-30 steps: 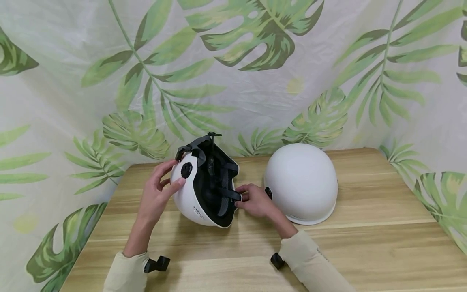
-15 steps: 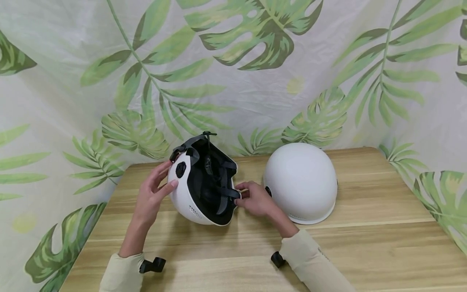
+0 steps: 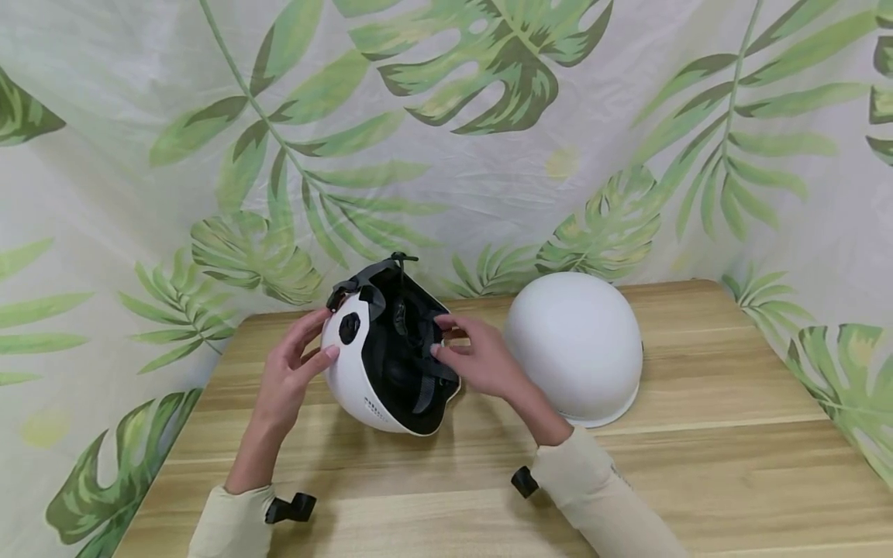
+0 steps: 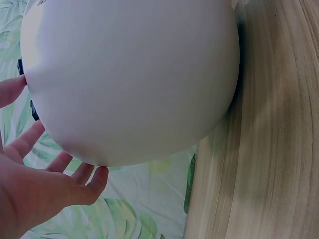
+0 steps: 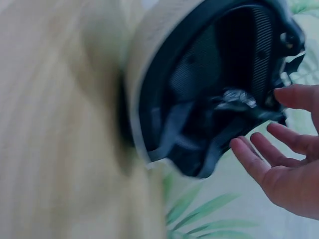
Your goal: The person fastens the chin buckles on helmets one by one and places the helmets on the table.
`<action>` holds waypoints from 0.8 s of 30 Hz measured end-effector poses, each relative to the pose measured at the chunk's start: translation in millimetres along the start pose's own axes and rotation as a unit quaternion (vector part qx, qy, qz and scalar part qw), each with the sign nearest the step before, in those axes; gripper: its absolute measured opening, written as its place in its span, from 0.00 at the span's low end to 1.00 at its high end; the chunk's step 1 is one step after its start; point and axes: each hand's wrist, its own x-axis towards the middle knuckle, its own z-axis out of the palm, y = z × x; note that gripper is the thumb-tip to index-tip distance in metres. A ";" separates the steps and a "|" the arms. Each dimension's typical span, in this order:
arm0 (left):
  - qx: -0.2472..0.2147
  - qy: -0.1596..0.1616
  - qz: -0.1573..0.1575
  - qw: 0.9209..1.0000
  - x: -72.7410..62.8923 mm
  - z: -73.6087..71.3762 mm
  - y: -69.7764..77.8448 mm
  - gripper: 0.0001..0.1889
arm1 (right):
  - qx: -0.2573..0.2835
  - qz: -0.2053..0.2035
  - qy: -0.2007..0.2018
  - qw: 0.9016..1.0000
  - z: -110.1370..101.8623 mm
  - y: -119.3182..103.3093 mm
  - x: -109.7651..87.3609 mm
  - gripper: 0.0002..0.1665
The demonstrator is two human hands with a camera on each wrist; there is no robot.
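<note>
On its side lies a white helmet point(image 3: 380, 387), its black padded inside facing right, with dark straps point(image 3: 427, 380) across it. My left hand point(image 3: 293, 368) holds the helmet's left side, thumb on the shell and fingertips along its edge; the left wrist view shows them on the smooth shell point(image 4: 134, 84). My right hand point(image 3: 481, 360) reaches to the helmet's right rim. In the right wrist view its thumb and fingers point(image 5: 249, 157) are spread apart beside the straps and lining; whether the fingertips touch them is hard to tell.
A second white helmet point(image 3: 575, 349) rests dome up just right of my right hand. Both helmets are on a wooden table point(image 3: 711, 465). A leaf-patterned cloth point(image 3: 488, 178) hangs behind the table.
My right hand has left the strap end at the helmet's right edge and moved up and slightly left along the rim. The helmet and left hand shifted slightly left.
</note>
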 end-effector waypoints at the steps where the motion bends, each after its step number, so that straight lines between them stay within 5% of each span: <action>1: -0.002 -0.002 -0.002 1.000 -0.2 0.2 0.4 0.29 | 0.002 -0.007 0.004 1.000 -0.5 -6.1 1.4 0.30; 11: 0.001 -0.022 -0.049 0.999 -1.3 -3.0 2.0 0.32 | 0.006 -0.057 0.006 0.998 11.5 -60.9 15.0 0.34; 24: 0.023 -0.026 -0.029 0.999 0.4 -2.8 -2.2 0.28 | -0.023 -0.029 -0.018 0.999 23.2 -70.7 22.9 0.42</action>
